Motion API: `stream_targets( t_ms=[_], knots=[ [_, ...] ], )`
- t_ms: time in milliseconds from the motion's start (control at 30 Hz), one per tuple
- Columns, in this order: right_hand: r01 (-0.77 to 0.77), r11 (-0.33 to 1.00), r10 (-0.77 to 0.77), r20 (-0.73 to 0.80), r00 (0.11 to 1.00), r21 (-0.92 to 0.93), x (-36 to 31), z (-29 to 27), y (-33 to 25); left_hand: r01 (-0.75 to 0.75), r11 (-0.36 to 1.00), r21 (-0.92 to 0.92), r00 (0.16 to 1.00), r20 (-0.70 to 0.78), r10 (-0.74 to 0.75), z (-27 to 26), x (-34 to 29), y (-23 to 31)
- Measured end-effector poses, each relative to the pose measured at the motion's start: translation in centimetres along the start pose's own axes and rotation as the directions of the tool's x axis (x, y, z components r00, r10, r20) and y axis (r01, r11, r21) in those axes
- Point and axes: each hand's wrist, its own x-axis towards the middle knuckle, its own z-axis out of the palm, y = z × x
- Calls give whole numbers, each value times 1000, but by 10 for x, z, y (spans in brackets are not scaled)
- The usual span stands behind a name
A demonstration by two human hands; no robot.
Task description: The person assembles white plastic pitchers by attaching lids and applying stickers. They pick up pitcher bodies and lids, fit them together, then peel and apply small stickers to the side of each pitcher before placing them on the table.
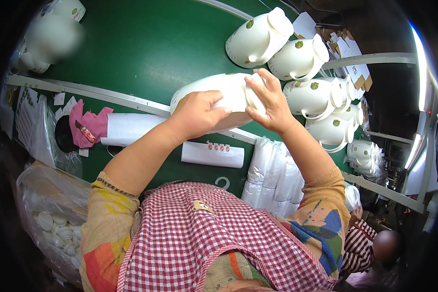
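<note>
A white jug lies tilted between my two hands, over the pale metal rail that crosses the green work surface. My left hand presses on its body, with the thumb pointing toward the jug's right end. At that end, my right hand grips the rim or lid, its fingers on top and its thumb below. I cannot tell whether a separate lid is there. Just below the jug is a white paper strip with several small red stickers.
Several white jugs with green emblems lie at right; others sit far left. Left are white paper, pink cloth and a bag of white lids. Clear plastic bags hang right. Another person sits lower right.
</note>
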Motion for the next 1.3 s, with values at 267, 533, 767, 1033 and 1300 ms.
stream_targets(
  t_ms=[267,533,767,1033,1300],
  knots=[
    [-245,953,204,220,954,179,-19,-17,-10,23,998,51,1000,3,-23,14,-10,11],
    [-102,995,89,352,932,19,-2,-46,-26,54,997,-51,996,70,-51,2,-13,6],
    [-132,986,102,251,963,106,-15,-27,-22,58,998,-40,991,120,-53,-3,-15,1],
    [25,989,-55,213,976,143,-8,-30,-22,140,941,-309,963,264,-57,-12,-10,-7],
    [31,999,-33,58,998,44,-9,-27,-17,171,937,-305,977,173,-122,-11,-4,-10]
  ],
)
